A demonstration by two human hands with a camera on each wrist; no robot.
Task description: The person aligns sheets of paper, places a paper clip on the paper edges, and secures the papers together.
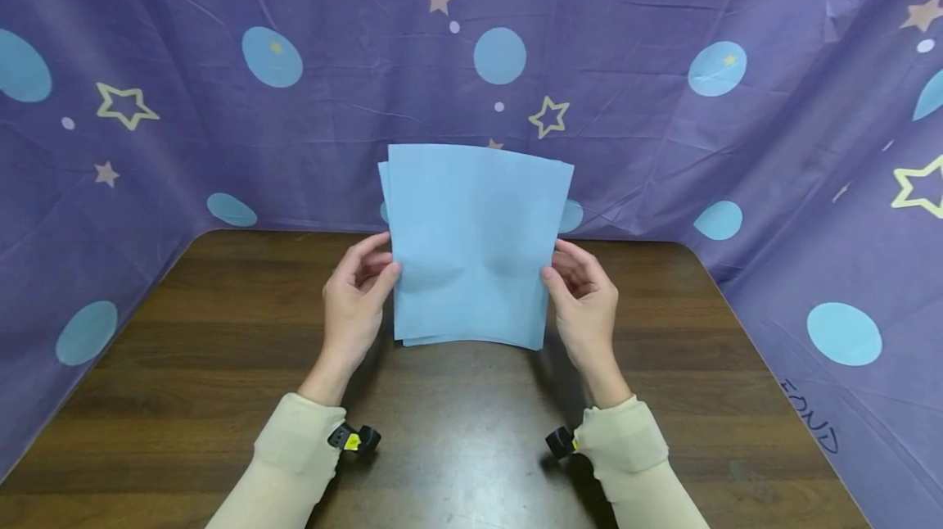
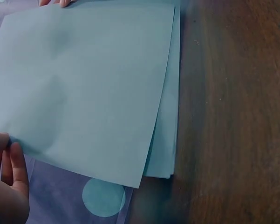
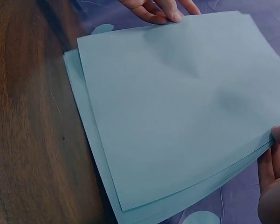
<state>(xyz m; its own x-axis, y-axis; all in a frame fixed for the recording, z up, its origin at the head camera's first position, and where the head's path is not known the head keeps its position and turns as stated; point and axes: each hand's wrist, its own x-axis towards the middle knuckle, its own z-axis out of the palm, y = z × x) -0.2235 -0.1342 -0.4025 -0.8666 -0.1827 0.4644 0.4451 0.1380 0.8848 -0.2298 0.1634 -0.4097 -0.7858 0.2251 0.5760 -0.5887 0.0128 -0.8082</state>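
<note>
Both hands [image 1: 349,304] [image 1: 591,308] pinch opposite edges of smooth, bowed, rectangular blue paper sheets [image 1: 475,242].

Smooth matt paper sheets [image 1: 475,242], glossy wood-grain table [image 1: 464,431], wrinkled cloth backdrop [image 1: 619,46]

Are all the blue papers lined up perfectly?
No, in the left wrist view, blue paper behind sticks out past the edge of the front sheet.
</note>
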